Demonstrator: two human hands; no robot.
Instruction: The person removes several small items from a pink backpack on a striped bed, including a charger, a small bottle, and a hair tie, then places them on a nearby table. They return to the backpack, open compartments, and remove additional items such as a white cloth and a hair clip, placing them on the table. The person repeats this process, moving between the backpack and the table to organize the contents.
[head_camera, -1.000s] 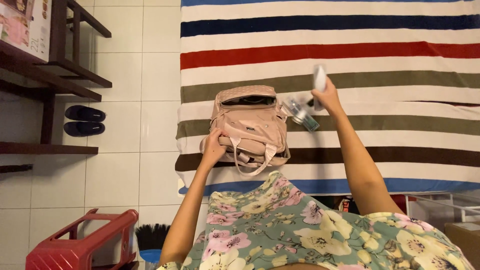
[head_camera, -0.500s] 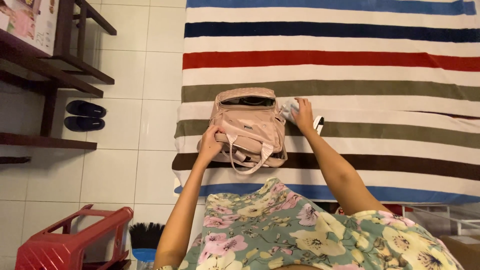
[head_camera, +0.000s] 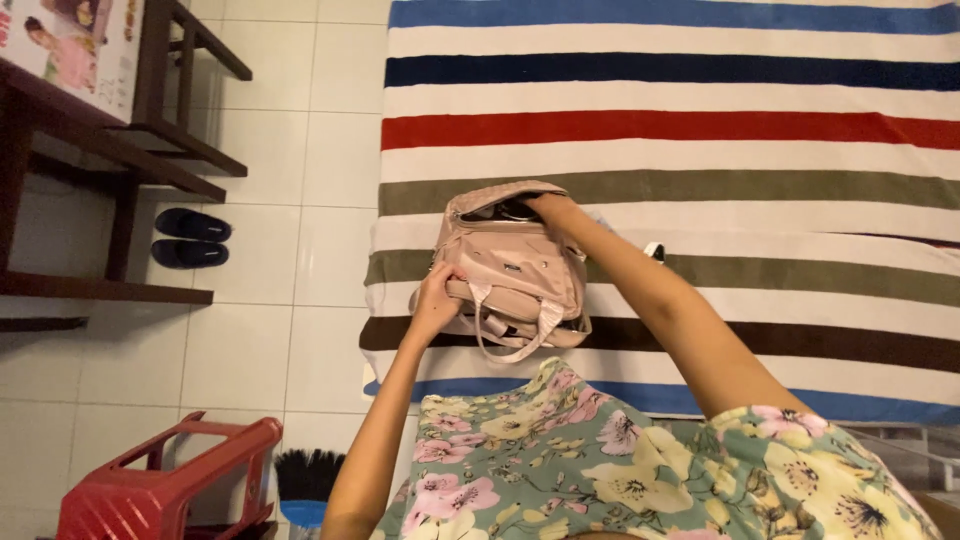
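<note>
At frame centre, the pink bag (head_camera: 512, 270) sits on the striped blanket (head_camera: 700, 130). The left hand (head_camera: 437, 300) clamps its side; keep it steady. The right hand (head_camera: 548, 207) dips into the opening, its grip hidden.

left hand (head_camera: 437, 300) curled closed, right hand (head_camera: 545, 205) reaching forward, fingers hidden

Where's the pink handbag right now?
The pink handbag sits on the striped blanket's left edge, beside the tiled floor, held by the left hand, with the right hand at its open top.
</note>
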